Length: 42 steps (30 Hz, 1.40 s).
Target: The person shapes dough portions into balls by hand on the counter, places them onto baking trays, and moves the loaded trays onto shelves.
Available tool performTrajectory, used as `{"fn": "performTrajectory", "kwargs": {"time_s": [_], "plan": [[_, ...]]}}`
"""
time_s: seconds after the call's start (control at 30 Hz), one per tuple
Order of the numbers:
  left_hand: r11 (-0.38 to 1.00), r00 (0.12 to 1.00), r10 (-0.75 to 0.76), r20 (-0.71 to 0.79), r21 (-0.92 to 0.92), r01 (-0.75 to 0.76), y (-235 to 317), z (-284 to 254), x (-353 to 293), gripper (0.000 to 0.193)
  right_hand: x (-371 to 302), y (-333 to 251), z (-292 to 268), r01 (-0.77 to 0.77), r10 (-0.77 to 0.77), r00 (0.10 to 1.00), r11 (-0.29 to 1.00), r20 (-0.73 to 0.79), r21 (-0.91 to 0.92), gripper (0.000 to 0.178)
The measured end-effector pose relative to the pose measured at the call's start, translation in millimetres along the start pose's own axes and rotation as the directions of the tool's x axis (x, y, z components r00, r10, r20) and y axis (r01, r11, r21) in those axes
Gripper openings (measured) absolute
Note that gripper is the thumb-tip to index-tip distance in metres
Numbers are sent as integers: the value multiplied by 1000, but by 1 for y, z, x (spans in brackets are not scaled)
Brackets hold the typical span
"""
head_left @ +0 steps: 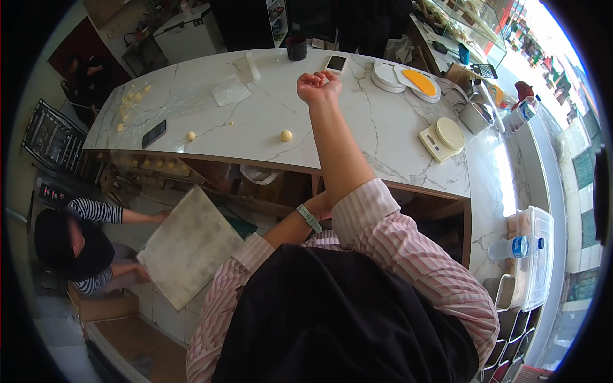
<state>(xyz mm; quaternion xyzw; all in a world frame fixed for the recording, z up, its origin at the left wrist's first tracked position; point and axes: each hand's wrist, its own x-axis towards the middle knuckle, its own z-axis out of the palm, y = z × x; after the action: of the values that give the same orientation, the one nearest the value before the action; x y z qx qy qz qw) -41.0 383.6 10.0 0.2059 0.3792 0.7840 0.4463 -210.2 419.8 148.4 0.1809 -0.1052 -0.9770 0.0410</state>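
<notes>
My right arm reaches out over the marble-patterned counter (pixel 268 102). At its end my right hand (pixel 318 88) is turned palm up, its fingers loosely curled in and nothing seen in them. Just beyond it lies a white phone-like device (pixel 336 64) with a dark screen. A small pale dough ball (pixel 286 135) rests to the left of my forearm. My left hand (pixel 322 205), below a wrist with a pale green watch (pixel 310 218), is tucked against the rolled striped sleeve (pixel 364 207) of my right arm; its fingers are hidden there.
At left a co-worker (pixel 76 246) holds a large pale board (pixel 191 246) beside the counter. Another dough ball (pixel 191 136), a dark phone (pixel 154 134) and dough pieces (pixel 131 99) lie on the left side. Scales (pixel 443 139) and a water bottle (pixel 516 247) stand at right.
</notes>
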Motion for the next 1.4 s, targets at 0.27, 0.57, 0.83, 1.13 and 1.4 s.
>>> {"fn": "performTrajectory", "kwargs": {"time_s": [0.27,0.57,0.83,1.13,1.4], "plan": [[998,999,-42,30,56,40,-22,26,22,62,13,0,-12,17,-17,999,1000,-49,1,14],[991,996,-82,46,105,77,-30,35,19,61,13,-39,-10,168,-166,982,986,-88,12,16],[988,995,-89,52,129,81,-26,33,11,61,15,-58,-20,229,-225,964,973,-141,13,16],[985,995,-89,39,154,82,-16,30,8,61,26,-78,-27,309,-297,930,951,-215,24,17],[976,993,-109,49,194,97,-22,39,20,60,28,-66,-27,275,-262,953,959,-153,66,15]]}}
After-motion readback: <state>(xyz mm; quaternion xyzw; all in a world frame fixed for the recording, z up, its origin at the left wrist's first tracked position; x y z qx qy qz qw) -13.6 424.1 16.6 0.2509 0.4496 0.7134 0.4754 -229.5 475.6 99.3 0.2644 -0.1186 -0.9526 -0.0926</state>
